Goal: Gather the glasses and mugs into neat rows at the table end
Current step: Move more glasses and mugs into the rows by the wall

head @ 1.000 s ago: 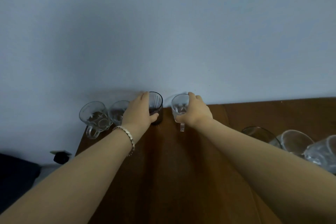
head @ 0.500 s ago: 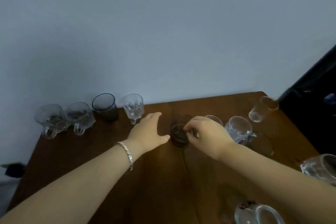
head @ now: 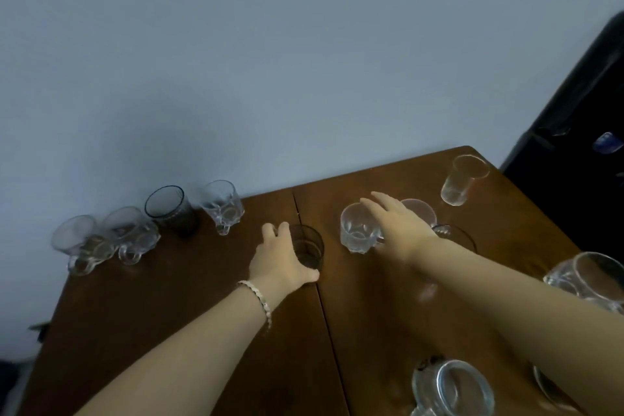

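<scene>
Against the wall at the far left of the wooden table (head: pixel 189 314) stands a row: two clear mugs (head: pixel 79 241) (head: pixel 133 233), a dark glass (head: pixel 172 209) and another clear mug (head: pixel 224 208). My left hand (head: pixel 280 263) wraps around a second dark glass (head: pixel 309 248) near the table's middle. My right hand (head: pixel 398 226) hovers with fingers spread over a clear mug (head: pixel 356 231); I see no grip on it. Behind that hand stand a clear glass (head: pixel 422 209) and a partly hidden dark glass (head: pixel 457 240).
A tall clear tumbler (head: pixel 461 184) stands near the far right corner. One clear mug (head: pixel 587 277) sits at the right edge and another (head: pixel 452 388) at the near edge. A dark piece of furniture (head: pixel 574 152) stands beside the table on the right.
My left hand has closed around the dark glass that my right hand was touching. My right hand has moved right, over the clear mug. The view has swung a little to the right.
</scene>
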### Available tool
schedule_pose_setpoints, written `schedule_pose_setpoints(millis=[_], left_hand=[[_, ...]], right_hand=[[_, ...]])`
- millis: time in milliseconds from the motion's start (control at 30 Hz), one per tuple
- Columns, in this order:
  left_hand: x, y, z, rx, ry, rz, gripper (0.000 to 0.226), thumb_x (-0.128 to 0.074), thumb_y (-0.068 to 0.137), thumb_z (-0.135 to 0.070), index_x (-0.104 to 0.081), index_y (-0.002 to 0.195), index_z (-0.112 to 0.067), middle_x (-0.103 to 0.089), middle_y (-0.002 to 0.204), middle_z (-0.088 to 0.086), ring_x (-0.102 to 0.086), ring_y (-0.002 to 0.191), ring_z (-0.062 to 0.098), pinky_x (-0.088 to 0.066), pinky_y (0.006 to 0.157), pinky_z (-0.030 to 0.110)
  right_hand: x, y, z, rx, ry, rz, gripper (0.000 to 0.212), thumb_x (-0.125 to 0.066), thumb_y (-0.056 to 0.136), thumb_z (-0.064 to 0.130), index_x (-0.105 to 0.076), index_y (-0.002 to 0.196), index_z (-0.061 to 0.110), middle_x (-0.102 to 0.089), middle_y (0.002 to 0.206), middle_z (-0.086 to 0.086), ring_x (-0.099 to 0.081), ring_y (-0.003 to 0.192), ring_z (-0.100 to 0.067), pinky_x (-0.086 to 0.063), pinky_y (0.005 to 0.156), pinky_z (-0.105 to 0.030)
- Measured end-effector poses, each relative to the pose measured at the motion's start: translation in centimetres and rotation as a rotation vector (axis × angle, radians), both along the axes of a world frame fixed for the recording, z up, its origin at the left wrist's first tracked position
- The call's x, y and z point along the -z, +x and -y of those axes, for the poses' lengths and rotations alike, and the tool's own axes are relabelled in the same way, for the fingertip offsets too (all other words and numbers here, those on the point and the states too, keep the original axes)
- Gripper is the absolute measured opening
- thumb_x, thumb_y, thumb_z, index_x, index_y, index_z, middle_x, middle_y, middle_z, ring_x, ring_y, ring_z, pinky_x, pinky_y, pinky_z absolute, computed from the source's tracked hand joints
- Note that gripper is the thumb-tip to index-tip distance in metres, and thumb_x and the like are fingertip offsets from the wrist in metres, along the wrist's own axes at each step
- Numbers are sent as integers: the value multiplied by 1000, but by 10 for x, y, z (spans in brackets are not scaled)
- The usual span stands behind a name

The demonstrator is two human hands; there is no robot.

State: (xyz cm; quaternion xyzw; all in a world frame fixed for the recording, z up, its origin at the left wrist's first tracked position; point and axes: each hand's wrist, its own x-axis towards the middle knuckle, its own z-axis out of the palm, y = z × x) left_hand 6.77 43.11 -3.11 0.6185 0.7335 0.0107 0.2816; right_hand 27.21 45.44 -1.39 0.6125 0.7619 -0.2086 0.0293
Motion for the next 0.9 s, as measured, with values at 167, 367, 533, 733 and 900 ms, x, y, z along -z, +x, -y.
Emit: schedule_pose_setpoints(millis=[167,367,533,733,900], left_hand=[[-7,-34,38,48,-42,-48,104,-81,64,-44,-18,146,-24,-19,145,2,-47,123,24,-50,96,33],[-22,-95,97,-55,-1,-61,103,-81,62,-45,-20,143,-27,-20,146,-2,-43,128,20,-45,99,31],[-35,-147,157,-225,85,-39,105,-83,58,-47,-26,143,-23,-32,148,-5,-46,127,17,-49,98,33],[-44,-222,202,-399,150,-5,104,-84,61,-41,-28,145,-16,-36,149,3,-44,131,23,-45,103,38],[-40,-295,200,-447,129,75,105,-85,57,-44,-33,143,-18,-40,147,6,-47,129,27,-45,103,46]], right_hand=[[22,-29,-32,-160,-92,243,97,-67,83,10,0,151,23,-4,160,-8,-6,148,-29,-18,119,-39],[23,-40,-5,-102,-28,258,79,-66,84,15,-20,147,22,-27,147,-9,-32,130,-34,-46,101,-41],[9,-64,57,8,-108,59,85,-70,77,39,-23,146,24,-35,138,-6,-38,124,-29,-47,97,-37],[-15,-138,125,-7,-131,-76,87,-73,73,39,-25,144,28,-36,136,-4,-39,123,-25,-49,94,-33],[-27,-210,152,19,-123,-89,92,-76,70,43,-24,145,29,-36,137,-3,-40,124,-24,-49,98,-34]])
